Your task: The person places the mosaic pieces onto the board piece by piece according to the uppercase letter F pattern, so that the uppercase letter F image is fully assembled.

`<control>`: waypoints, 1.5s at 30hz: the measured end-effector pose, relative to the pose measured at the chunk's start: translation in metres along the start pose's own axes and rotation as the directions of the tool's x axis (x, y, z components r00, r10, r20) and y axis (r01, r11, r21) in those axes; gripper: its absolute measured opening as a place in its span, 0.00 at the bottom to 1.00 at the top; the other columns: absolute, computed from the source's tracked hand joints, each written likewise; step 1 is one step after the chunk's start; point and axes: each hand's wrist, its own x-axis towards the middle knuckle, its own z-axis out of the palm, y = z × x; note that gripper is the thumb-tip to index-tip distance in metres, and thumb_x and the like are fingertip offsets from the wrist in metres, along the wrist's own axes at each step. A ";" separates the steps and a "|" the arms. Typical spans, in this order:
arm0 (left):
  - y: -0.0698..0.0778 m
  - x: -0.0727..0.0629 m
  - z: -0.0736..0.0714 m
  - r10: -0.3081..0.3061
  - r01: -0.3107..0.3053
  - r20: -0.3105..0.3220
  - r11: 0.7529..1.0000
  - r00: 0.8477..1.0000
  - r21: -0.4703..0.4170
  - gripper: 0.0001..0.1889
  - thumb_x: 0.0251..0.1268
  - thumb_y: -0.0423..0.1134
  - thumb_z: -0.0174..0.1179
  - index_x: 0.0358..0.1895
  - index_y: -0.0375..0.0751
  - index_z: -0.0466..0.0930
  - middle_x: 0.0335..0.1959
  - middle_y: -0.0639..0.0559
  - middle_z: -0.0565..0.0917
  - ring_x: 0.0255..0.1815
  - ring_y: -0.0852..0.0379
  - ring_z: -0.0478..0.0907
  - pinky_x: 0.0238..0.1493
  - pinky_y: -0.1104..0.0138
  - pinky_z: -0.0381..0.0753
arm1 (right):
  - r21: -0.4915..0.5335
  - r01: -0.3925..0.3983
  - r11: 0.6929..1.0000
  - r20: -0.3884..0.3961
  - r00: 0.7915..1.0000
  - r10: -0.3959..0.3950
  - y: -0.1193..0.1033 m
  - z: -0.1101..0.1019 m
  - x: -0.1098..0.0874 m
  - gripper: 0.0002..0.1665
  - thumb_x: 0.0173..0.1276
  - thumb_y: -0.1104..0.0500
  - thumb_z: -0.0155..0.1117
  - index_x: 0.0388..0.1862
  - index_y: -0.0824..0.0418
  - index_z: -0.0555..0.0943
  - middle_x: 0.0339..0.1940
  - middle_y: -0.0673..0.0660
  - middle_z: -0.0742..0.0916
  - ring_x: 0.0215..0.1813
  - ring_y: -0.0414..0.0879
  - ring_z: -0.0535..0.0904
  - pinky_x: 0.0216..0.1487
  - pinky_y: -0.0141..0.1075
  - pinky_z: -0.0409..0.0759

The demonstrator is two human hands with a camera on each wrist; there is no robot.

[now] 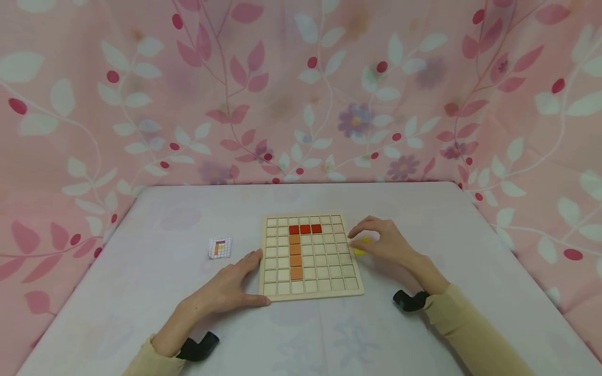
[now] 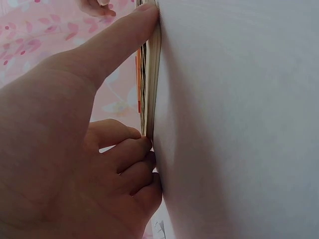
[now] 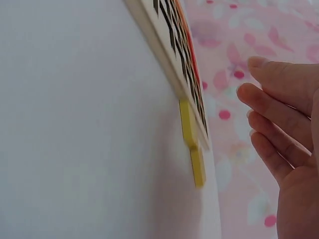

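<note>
A square wooden grid board (image 1: 320, 297) lies on the table, with three red tiles (image 1: 305, 229) in a row near its top and several orange tiles (image 1: 295, 260) in a column below the leftmost red one. Against the board's left side rests my left hand (image 1: 221, 287), its thumb and fingertips touching the edge (image 2: 154, 79). My right hand (image 1: 385, 243) hovers past the right edge, thumb and fingers apart with nothing between them. Beneath it are yellow tiles (image 1: 361, 247), partly hidden by that hand; the right wrist view shows two yellow pieces (image 3: 187, 123) beside the board.
Left of the board lies a small card (image 1: 220, 248) printed with a coloured grid pattern. A white cloth (image 1: 329, 339) covers the table. Behind it hangs a pink floral curtain (image 1: 282, 104). Each wrist wears a black device (image 1: 199, 347).
</note>
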 end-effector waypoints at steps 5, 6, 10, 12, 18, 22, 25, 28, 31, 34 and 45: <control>0.000 0.000 0.000 0.004 -0.004 0.001 1.000 1.000 0.000 0.61 0.46 0.65 0.74 0.80 0.42 0.51 0.81 0.46 0.56 0.81 0.46 0.51 0.77 0.48 0.58 | -0.025 -0.058 0.998 -0.047 0.997 0.056 0.015 -0.015 -0.013 0.09 0.58 0.59 0.78 0.39 0.53 0.90 0.38 0.47 0.89 0.48 0.44 0.84 0.56 0.34 0.75; 0.000 0.001 0.000 0.005 -0.005 0.002 1.000 1.000 0.001 0.61 0.46 0.65 0.74 0.80 0.42 0.51 0.81 0.46 0.56 0.81 0.46 0.51 0.77 0.47 0.58 | -0.030 -0.073 0.997 -0.053 0.996 0.071 0.018 -0.016 -0.015 0.09 0.58 0.59 0.78 0.39 0.53 0.90 0.38 0.47 0.89 0.48 0.44 0.84 0.57 0.31 0.74; -0.001 0.001 -0.001 0.004 -0.004 0.003 1.000 1.000 0.004 0.62 0.46 0.66 0.73 0.80 0.42 0.51 0.81 0.45 0.56 0.81 0.45 0.51 0.77 0.47 0.58 | -0.052 -0.128 0.990 -0.058 0.990 0.125 0.028 -0.021 -0.021 0.09 0.60 0.59 0.77 0.41 0.53 0.90 0.40 0.48 0.90 0.50 0.45 0.84 0.59 0.30 0.72; -0.002 0.001 0.000 0.003 -0.003 0.001 1.000 1.000 0.005 0.61 0.46 0.66 0.73 0.80 0.42 0.51 0.81 0.46 0.56 0.81 0.45 0.51 0.77 0.47 0.58 | -0.057 -0.157 0.986 -0.054 0.987 0.154 0.031 -0.023 -0.021 0.10 0.60 0.59 0.77 0.41 0.52 0.90 0.41 0.48 0.90 0.51 0.46 0.83 0.60 0.33 0.73; -0.002 0.001 0.000 0.001 -0.001 0.004 1.000 1.000 -0.005 0.61 0.46 0.66 0.73 0.80 0.43 0.51 0.81 0.46 0.55 0.81 0.45 0.50 0.77 0.47 0.57 | -0.076 -0.197 0.977 -0.030 0.980 0.195 0.035 -0.024 -0.021 0.12 0.58 0.60 0.77 0.42 0.53 0.90 0.42 0.48 0.89 0.53 0.48 0.83 0.61 0.46 0.74; -0.001 0.001 0.000 -0.002 0.002 0.005 1.000 1.000 -0.006 0.61 0.46 0.66 0.73 0.80 0.43 0.51 0.81 0.47 0.55 0.82 0.45 0.50 0.77 0.47 0.57 | -0.099 -0.190 0.977 0.007 0.981 0.191 0.040 -0.022 -0.021 0.14 0.56 0.61 0.78 0.43 0.54 0.89 0.44 0.49 0.90 0.54 0.48 0.83 0.60 0.48 0.75; -0.001 0.001 0.000 0.001 -0.001 0.003 1.000 1.000 -0.001 0.61 0.46 0.66 0.73 0.80 0.43 0.51 0.81 0.47 0.55 0.81 0.46 0.50 0.77 0.47 0.57 | -0.115 -0.182 0.977 0.035 0.982 0.187 0.043 -0.021 -0.022 0.16 0.56 0.62 0.79 0.45 0.53 0.89 0.44 0.47 0.90 0.54 0.47 0.83 0.59 0.47 0.76; 0.000 0.001 0.000 0.004 -0.004 0.000 1.000 1.000 0.001 0.61 0.46 0.66 0.73 0.80 0.42 0.51 0.81 0.46 0.55 0.81 0.45 0.51 0.77 0.47 0.58 | -0.124 -0.165 0.979 0.042 0.984 0.171 0.045 -0.020 -0.022 0.16 0.56 0.61 0.79 0.45 0.53 0.89 0.44 0.46 0.90 0.53 0.45 0.83 0.58 0.46 0.77; -0.001 0.001 0.000 -0.002 0.002 -0.001 1.000 1.000 -0.002 0.61 0.46 0.66 0.73 0.80 0.43 0.51 0.81 0.47 0.55 0.81 0.45 0.51 0.77 0.46 0.58 | -0.127 -0.149 0.981 0.037 0.987 0.155 0.046 -0.019 -0.022 0.15 0.56 0.61 0.79 0.44 0.52 0.89 0.43 0.45 0.90 0.52 0.44 0.83 0.57 0.44 0.78; -0.001 0.001 0.000 -0.007 0.007 -0.002 1.000 1.000 -0.003 0.61 0.46 0.66 0.73 0.81 0.44 0.51 0.81 0.47 0.56 0.81 0.46 0.51 0.76 0.46 0.58 | -0.128 -0.139 0.982 0.033 0.989 0.145 0.045 -0.019 -0.021 0.14 0.56 0.61 0.79 0.43 0.53 0.90 0.42 0.45 0.89 0.51 0.44 0.84 0.56 0.43 0.78; 0.000 0.001 -0.001 -0.004 0.004 0.002 1.000 1.000 -0.011 0.61 0.46 0.65 0.74 0.80 0.43 0.51 0.81 0.47 0.56 0.81 0.45 0.51 0.76 0.46 0.58 | -0.127 -0.156 0.980 -0.016 0.988 0.155 0.044 -0.024 -0.023 0.13 0.54 0.58 0.81 0.39 0.53 0.90 0.39 0.47 0.89 0.48 0.46 0.84 0.56 0.48 0.78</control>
